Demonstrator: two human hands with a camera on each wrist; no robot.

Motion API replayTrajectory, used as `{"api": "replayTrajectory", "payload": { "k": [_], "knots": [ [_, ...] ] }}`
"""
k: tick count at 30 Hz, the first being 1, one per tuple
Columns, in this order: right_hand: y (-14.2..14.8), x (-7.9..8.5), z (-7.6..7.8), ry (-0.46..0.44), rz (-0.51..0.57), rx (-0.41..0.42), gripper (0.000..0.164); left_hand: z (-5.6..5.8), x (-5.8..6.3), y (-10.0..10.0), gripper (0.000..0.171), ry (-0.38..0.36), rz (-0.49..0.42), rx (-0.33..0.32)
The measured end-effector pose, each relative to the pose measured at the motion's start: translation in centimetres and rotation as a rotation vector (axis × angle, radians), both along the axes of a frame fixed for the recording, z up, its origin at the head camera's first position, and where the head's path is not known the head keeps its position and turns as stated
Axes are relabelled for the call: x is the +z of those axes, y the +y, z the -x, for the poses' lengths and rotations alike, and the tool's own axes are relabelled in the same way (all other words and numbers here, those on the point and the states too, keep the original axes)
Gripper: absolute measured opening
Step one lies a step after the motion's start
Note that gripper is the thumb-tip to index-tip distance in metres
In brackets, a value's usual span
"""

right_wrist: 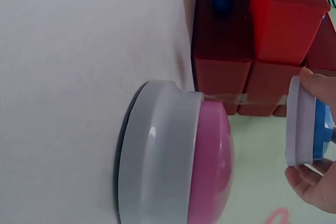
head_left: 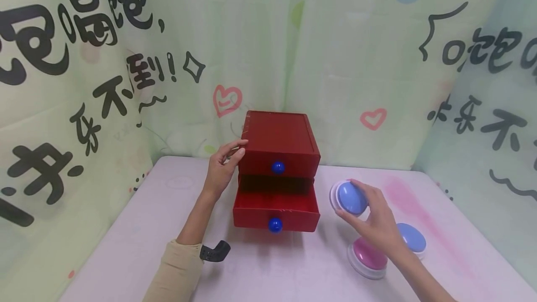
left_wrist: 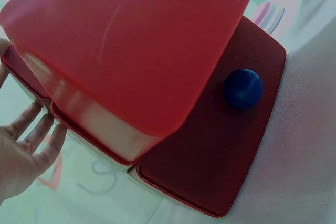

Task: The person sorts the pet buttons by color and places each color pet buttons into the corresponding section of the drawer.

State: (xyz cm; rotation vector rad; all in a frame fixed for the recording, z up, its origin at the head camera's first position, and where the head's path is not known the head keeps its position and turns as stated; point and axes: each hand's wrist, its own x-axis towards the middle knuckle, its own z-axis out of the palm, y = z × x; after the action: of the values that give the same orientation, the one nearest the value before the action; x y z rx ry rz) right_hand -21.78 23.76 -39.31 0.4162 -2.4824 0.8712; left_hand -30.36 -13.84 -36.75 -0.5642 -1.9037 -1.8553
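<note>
Pinching blue button (head_left: 353,198) in R grip (head_left: 375,216), w/ thumb on near edge and fingers on far edge. Held above surface (head_left: 168,199), to R of cabinet (head_left: 274,132) and apart from it. Facing mostly up w/ dome, leaning a bit to person's R; white base underneath. Round, so abt equal each way across; w/ broad plane tilted, nearer level than upright.

Touching cabinet's L side near top w/ fingertips of L grip (head_left: 220,171); fingers fairly straight, not wrapped round it. To R of L grip: top drawer (head_left: 256,164) closed; mid drawer (head_left: 251,219) pulled out toward person; bottom drawer (left_wrist: 205,140) closed under it.

Below R grip, nearer person: pink button (head_left: 369,251), dome up. Just R of R wrist: 2nd blue button (head_left: 413,236), partly hidden. Behind both grips: curtain (head_left: 335,59) w/ hearts, black writing.
</note>
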Motion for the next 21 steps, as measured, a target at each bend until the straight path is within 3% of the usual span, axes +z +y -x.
{"api": "replayTrajectory", "payload": {
  "k": [11, 21],
  "knots": [
    [-0.9, 1.1, -0.8, 0.046, 0.02, -0.043, 0.085, 0.2, -0.1, 0.0, 0.033, 0.016, -0.011, -0.004],
    [-2.4, 2.4, -2.1, 0.028, 0.06, -0.01, 0.086, 0.2, -0.1, 0.0, 0.032, 0.023, -0.023, -0.008]
  ]
}}
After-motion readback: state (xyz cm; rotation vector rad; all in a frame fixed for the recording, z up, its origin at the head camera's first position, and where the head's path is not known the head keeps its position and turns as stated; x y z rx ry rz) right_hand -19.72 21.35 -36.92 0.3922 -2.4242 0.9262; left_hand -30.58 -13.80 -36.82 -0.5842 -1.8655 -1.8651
